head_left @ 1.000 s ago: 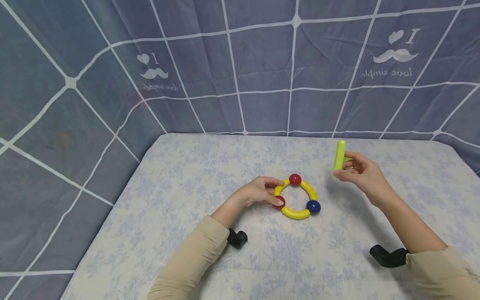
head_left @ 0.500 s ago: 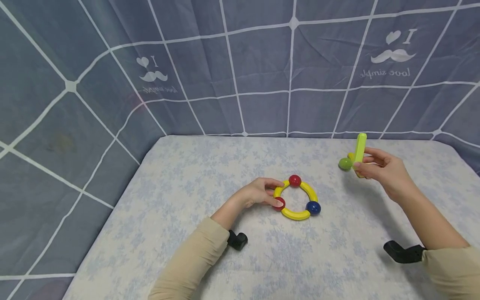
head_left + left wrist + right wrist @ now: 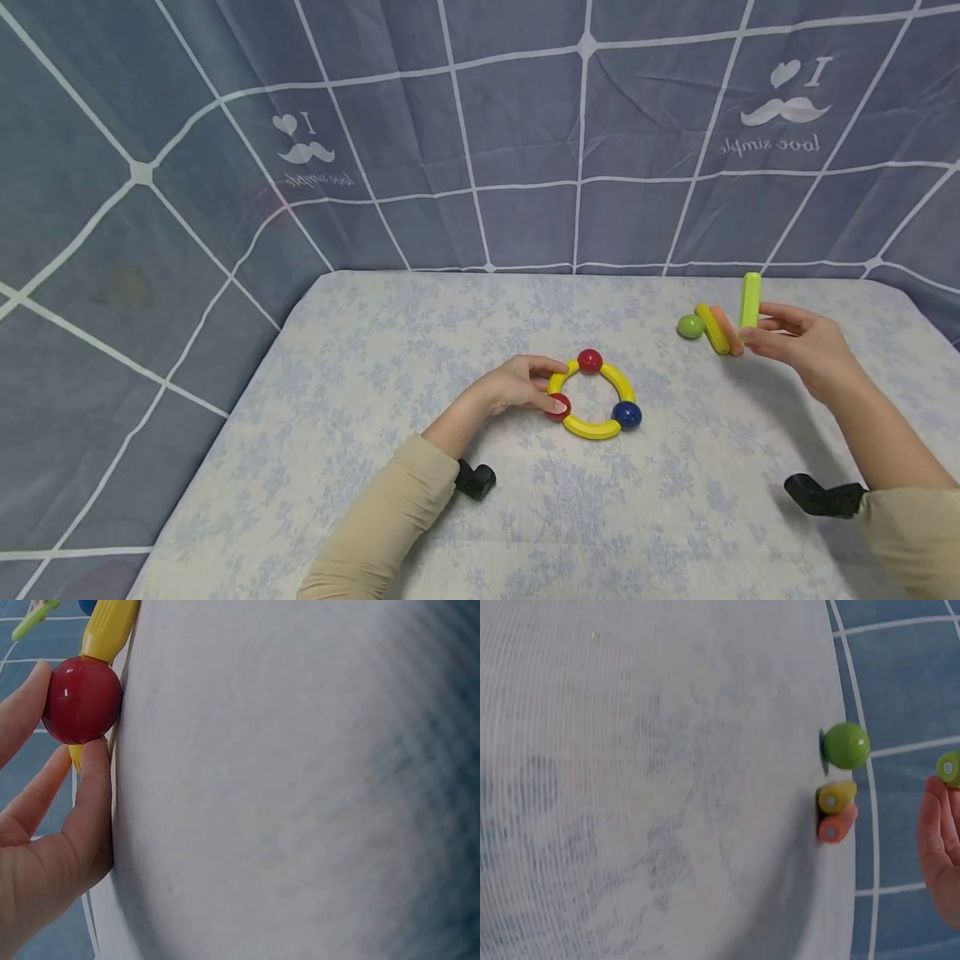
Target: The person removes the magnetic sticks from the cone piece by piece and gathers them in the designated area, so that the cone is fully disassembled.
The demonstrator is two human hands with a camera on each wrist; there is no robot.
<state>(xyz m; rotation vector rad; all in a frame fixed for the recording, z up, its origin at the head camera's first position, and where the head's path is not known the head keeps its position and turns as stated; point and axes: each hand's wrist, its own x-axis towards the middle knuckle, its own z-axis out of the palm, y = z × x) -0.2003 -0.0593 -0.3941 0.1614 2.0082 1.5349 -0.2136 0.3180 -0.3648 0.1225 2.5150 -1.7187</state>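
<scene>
On the table lies a ring (image 3: 592,429) built from curved yellow bars joined by two red balls and a blue ball. My left hand (image 3: 517,387) pinches the ring's left side, thumb on the lower-left red ball (image 3: 82,700). Above the table at the right, my right hand (image 3: 806,346) holds a light-green stick (image 3: 750,300) upright between thumb and fingers. Just left of that stick lie an orange stick (image 3: 726,329), a yellow stick (image 3: 712,329) beside it, and a green ball (image 3: 690,327). The right wrist view shows the green stick's round end (image 3: 949,768).
A pale patterned cloth covers the table (image 3: 375,358). Behind it and on the left hangs a blue-grey curtain (image 3: 525,125) with white lines. Black wrist devices protrude near the left sleeve (image 3: 405,492) and right sleeve (image 3: 907,525).
My right hand has moved right with the light-green stick, uncovering the green ball and the yellow and orange sticks. The left hand and the ring have stayed put.
</scene>
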